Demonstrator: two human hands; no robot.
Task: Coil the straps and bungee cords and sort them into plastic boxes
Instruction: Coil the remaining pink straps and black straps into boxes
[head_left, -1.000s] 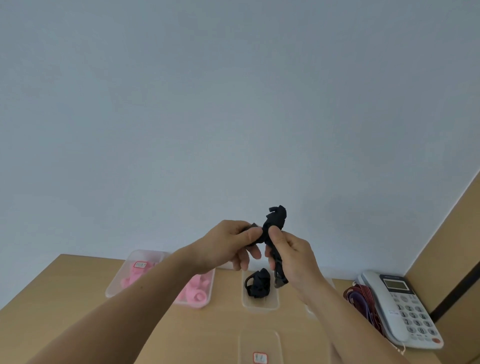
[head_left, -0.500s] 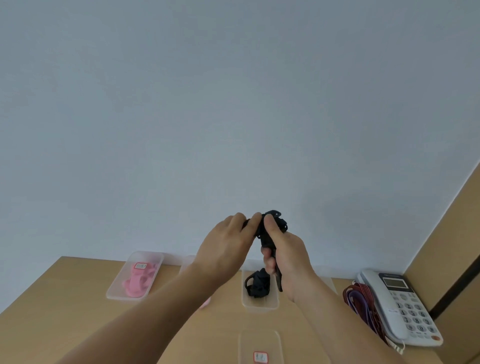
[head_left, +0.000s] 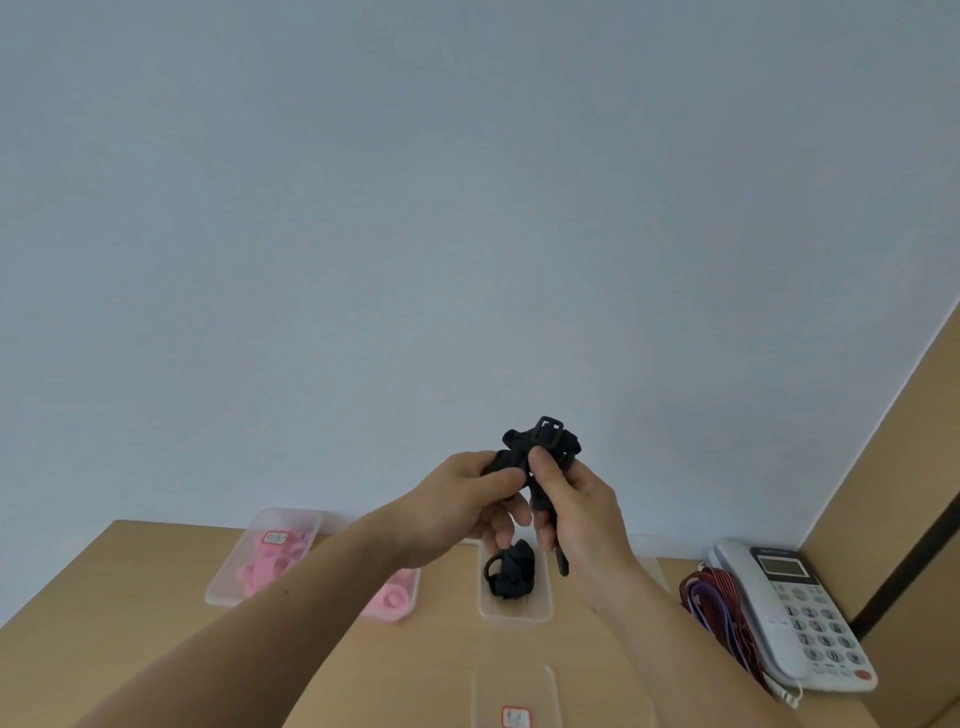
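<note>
Both hands hold a black strap (head_left: 543, 444) with a plastic buckle up in front of the wall, above the table. My left hand (head_left: 467, 499) pinches its left part. My right hand (head_left: 576, 504) grips the middle, and a loose tail (head_left: 561, 561) hangs below it. Under the hands, a clear plastic box (head_left: 514, 613) holds a coiled black strap (head_left: 511, 571). Two clear boxes at the left hold pink straps: the far one (head_left: 260, 561) and one (head_left: 395, 603) partly hidden by my left forearm.
A clear lidded box with a red-edged label (head_left: 514, 701) sits at the near table edge. A bundle of red and purple cords (head_left: 711, 597) lies beside a white desk phone (head_left: 800, 613) at the right. A wooden panel (head_left: 893, 493) rises at the far right.
The hands have shifted on the black strap: the buckle end now stands higher above my right thumb, and the left fingers have slid lower onto the strap's left part.
</note>
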